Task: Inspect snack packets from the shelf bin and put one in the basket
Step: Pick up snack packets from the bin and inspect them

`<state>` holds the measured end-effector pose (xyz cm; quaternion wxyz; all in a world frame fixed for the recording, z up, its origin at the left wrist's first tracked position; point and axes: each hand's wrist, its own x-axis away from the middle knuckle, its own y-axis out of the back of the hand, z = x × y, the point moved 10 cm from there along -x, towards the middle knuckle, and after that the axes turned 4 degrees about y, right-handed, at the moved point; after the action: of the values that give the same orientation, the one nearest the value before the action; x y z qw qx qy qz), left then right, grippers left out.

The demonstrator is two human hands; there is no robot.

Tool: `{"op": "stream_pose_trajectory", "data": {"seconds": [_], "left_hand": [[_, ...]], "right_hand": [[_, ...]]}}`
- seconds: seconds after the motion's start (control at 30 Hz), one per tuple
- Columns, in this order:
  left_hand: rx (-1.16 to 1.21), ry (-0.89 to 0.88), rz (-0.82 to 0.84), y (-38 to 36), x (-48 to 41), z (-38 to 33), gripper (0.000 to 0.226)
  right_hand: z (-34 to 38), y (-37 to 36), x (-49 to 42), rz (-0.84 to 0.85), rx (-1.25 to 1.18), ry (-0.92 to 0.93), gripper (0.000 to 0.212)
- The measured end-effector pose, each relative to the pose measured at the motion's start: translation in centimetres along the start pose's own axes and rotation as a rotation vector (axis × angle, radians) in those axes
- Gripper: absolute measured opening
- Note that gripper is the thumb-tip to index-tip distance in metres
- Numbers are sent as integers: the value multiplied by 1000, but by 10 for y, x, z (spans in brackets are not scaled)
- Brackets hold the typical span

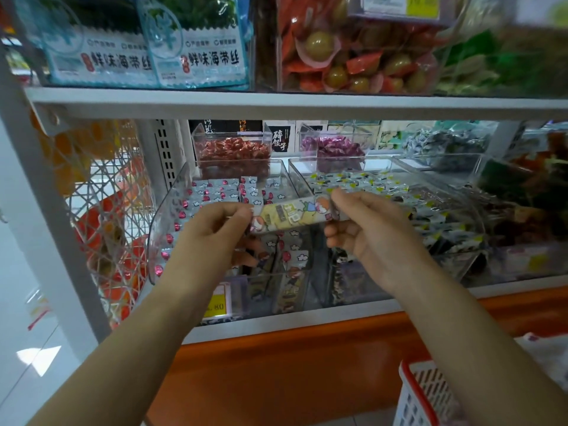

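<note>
Pinching a long yellow cartoon-printed snack packet by its ends, the left hand and the right hand hold it level. It is just above a clear plastic shelf bin.

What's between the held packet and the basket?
Nothing visible. The packet, pinched at its ends by the left hand and right hand, is held above the bin. The basket sits lower right, below the shelf lip; only the right forearm crosses that line.
</note>
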<state>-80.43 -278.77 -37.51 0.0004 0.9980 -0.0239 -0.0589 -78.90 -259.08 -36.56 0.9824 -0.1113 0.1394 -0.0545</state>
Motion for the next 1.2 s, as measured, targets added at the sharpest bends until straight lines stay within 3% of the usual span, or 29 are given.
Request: {"op": "stream_pose_trajectory", "data": {"seconds": [0.2,0.4,0.63,0.77,0.8,0.9,1.07,1.2], "left_hand": [[282,108,-18,0,1,6,20],[393,139,-6,-1,1,7,19],[564,223,17,-4,-1,14,18],[623,253,-9,-2,0,17,16],[637,261,-24,-1,0,18,16],[652,282,-32,0,1,20,15],[486,186,93,-10,4,6,10],[440,135,102,-12,3,3,10]], "right_hand": [[-17,-7,0,76,-29,-154,19],[-25,-6,-1,17,-213,-212,21],[-8,-2,-2,-16,-5,41,20],[-4,-5,-2,37,-38,77,8],[-4,-7,-3,65,-62,79,14],[-3,-10,-2,101,-74,89,25],[-6,-5,-3,60,-83,67,18],[-9,-4,-3,36,-155,-7,19]]}}
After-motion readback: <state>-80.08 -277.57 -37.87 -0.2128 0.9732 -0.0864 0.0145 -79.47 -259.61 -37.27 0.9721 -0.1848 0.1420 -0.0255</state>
